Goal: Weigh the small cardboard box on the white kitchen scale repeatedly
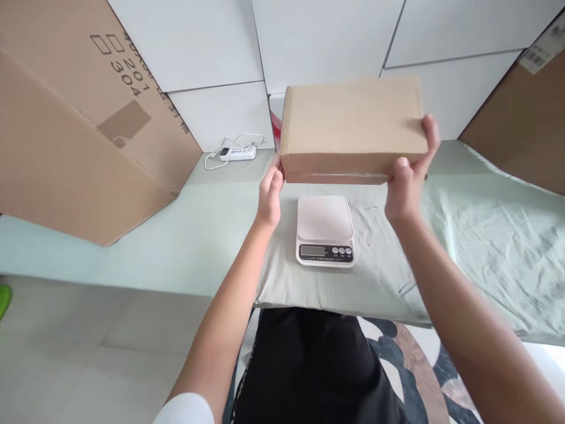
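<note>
Between my two hands is a brown cardboard box [353,121], held up above the cloth-covered surface. My left hand [270,191] grips its lower left corner, with the thumb in front and the other fingers partly hidden behind the side. Around the right end, my right hand [408,174] has its thumb on the front face and fingers reaching along the side. Below the box and nearer to me, a white kitchen scale [325,221] lies flat on the cloth, its plate bare and its small display grey.
Pale green cloth [229,235] covers the surface. On the left leans a large printed cardboard sheet [88,118]; more cardboard [521,118] stands at the right. A white power strip [238,153] with a cable lies by the white panelled wall [216,41]. A red-and-white item [276,121] is partly hidden behind the box.
</note>
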`<state>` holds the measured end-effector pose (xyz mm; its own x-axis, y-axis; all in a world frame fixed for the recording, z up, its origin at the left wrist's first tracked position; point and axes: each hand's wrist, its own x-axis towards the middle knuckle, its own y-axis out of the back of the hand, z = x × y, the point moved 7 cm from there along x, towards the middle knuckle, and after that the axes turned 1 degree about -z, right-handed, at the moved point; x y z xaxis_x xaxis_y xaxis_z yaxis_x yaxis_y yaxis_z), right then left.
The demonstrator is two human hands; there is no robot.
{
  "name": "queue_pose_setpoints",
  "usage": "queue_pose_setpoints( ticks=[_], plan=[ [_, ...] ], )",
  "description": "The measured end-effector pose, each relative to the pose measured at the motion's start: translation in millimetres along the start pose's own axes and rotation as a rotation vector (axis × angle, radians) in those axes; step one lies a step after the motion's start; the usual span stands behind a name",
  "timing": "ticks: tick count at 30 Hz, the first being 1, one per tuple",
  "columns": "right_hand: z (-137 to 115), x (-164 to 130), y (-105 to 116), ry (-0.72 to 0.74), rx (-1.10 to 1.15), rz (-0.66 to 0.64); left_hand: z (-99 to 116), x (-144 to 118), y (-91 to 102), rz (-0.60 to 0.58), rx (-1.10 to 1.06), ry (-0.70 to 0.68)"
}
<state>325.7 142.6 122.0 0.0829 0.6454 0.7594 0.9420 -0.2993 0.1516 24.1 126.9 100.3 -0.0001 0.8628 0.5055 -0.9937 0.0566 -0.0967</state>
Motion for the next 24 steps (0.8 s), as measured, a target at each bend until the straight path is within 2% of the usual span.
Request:
queue_pose_setpoints(
  ticks=[1,2,4,7,10,24],
  plan=[
    [12,3,-5,0.047,0.035,0.062,-19,10,-1.9,-0.004,-0.015,0.028],
    [28,4,-13,0.031,0.043,0.074,-38,16,-2.6,0.007,-0.026,0.061],
    [61,-4,-27,-0.065,0.038,0.085,-71,21,-1.7,0.035,-0.037,0.139],
    [91,-21,-41,-0.17,0.032,0.046,-102,14,4.1,0.077,-0.034,0.271],
    [101,-29,-45,-0.214,0.039,0.002,-107,9,8.9,0.102,-0.009,0.327],
    [119,-26,-50,-0.331,0.074,-0.045,-113,10,12.1,0.119,0.013,0.33]
  ],
)
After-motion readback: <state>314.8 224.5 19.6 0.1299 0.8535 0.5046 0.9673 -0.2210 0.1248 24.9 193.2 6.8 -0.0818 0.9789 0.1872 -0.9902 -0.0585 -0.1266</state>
